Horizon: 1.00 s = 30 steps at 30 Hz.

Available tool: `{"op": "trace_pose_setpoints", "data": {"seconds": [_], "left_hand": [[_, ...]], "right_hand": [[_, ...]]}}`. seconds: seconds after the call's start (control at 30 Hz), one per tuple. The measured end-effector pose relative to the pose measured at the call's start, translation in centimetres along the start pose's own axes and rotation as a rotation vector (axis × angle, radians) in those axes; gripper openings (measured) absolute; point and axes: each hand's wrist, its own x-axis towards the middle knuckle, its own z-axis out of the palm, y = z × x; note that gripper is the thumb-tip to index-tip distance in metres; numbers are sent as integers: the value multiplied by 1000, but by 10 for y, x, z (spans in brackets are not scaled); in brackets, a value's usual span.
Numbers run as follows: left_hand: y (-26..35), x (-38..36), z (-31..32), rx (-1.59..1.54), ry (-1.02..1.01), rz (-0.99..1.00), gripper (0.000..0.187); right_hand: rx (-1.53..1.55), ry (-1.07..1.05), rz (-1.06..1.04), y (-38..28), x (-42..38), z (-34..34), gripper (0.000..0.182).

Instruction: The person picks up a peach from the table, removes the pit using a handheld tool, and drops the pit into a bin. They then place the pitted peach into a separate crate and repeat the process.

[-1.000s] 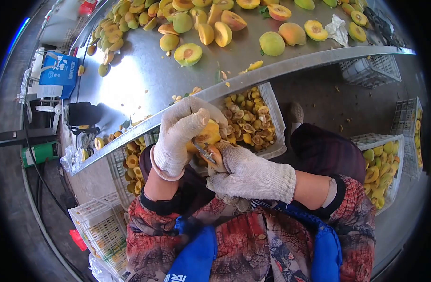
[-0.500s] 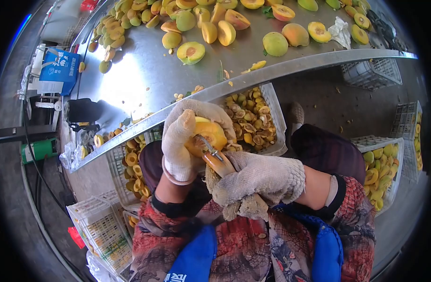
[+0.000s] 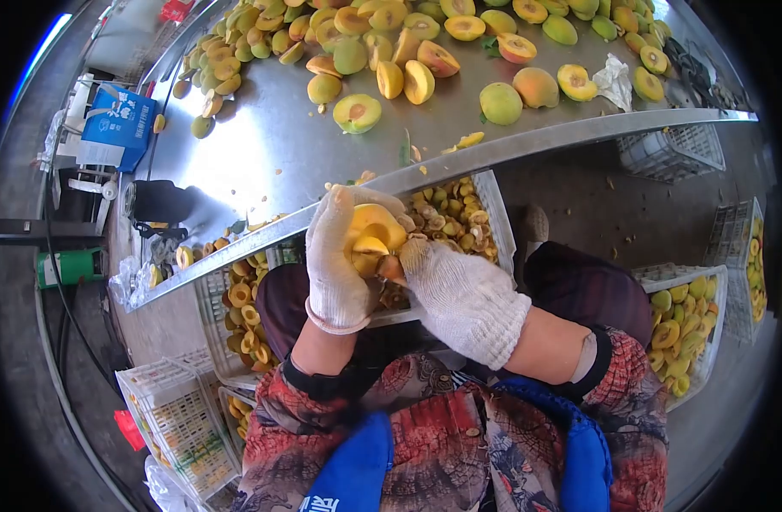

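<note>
Cut peach (image 3: 376, 224) is grasped in left hand (image 3: 329, 271); tool (image 3: 393, 270), mostly hidden, is apparently clasped by right hand (image 3: 466, 299). Coring seems underway; steady hold called for next.

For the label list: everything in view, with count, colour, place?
table: 1, grey, top
crates: at least 6, white, under and around table
held fruit: 1, yellow, centre, cut
tool: 1, orange, mostly hidden, centre
other fruit: dozens, green to orange, table and crates
scrap: 1, white, on table, right
bag: 1, blue, upper left
dark object: 1, black, table's left
box: 1, green, far left
plastic: at least 2, clear, left
red items: 2, red, top and lower left
straps: 2, blue, bottom
shoe: 1, brownish, right of centre
sleeves: 2, red patterned, bottom
left hand: 1, pale glove, around held fruit
right hand: 1, pale glove, gripping tool
</note>
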Motion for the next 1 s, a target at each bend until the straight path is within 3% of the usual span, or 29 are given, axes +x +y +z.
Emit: {"op": "trace_pose_setpoints", "data": {"seconds": [0.2, 0.27, 0.33, 0.4, 0.5, 0.6, 0.63, 0.73, 0.8, 0.9, 1.0], "left_hand": [[20, -6, -15, -30, 114, 61, 29], [43, -17, -33, 236, 224, 211, 25], [64, -27, -79, 735, 386, 314, 23], [87, -30, -125, 1576, 477, 171, 25], [107, -22, -166, 1956, 411, 413, 36], [121, 25, -120, 1629, 377, 364, 46], [120, 46, -101, 1556, 338, 323, 46], [104, 124, -71, 1430, 181, 281, 54], [78, 186, -72, 1526, 194, 272, 57], [58, 228, -49, 1577, 151, 134, 75], [37, 255, -51, 1615, 260, 13, 80]], "right_hand": [[-372, 38, 35, 6, 5, -7, 26], [-459, -19, 105, 11, 5, -6, 20], [-481, -43, 166, 16, 4, -9, 18], [-501, -81, 208, 20, 4, -16, 18], [-529, -101, 199, 24, 0, -23, 19], [-495, -143, 269, 43, 3, -5, 18], [-548, -263, 277, 41, 5, -6, 18], [-508, -252, 279, 35, 10, -11, 15], [-534, -194, 271, 34, 6, -11, 14], [-432, -179, 284, 35, 8, -19, 15], [-305, -159, 272, 26, 8, -30, 19]]}}
